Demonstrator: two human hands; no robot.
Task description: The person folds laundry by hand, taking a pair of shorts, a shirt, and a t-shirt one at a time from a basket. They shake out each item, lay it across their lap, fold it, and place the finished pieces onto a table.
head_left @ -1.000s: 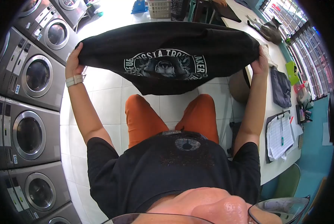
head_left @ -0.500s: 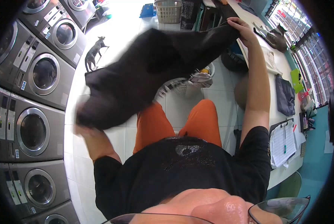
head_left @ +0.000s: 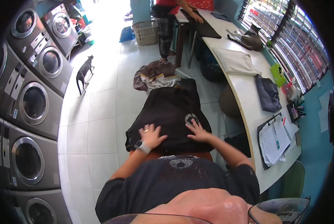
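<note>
A black garment (head_left: 167, 112) with a round pale print lies spread over my lap, covering most of my orange trousers. My left hand (head_left: 152, 137) rests flat on its left side, fingers spread, with a ring and a wristwatch showing. On the right side, my right hand (head_left: 198, 132) lies on the cloth with its fingers apart, touching the edge of the print. Just beyond the garment is a heap of brown, grey and white laundry (head_left: 155, 76); whatever holds the heap is mostly hidden.
Stacked dryers (head_left: 34, 102) line the left side. A dark cat (head_left: 85, 72) stands on the floor. Along the right runs a long table (head_left: 245, 93) with folded clothes, a clipboard (head_left: 274, 140) and another cat (head_left: 251, 39). A co-worker (head_left: 167, 22) handles dark cloth at its far end.
The black garment has come down from the air onto my lap. My right hand has let go of its raised end, and both hands now lie flat on it. The cat has moved slightly.
</note>
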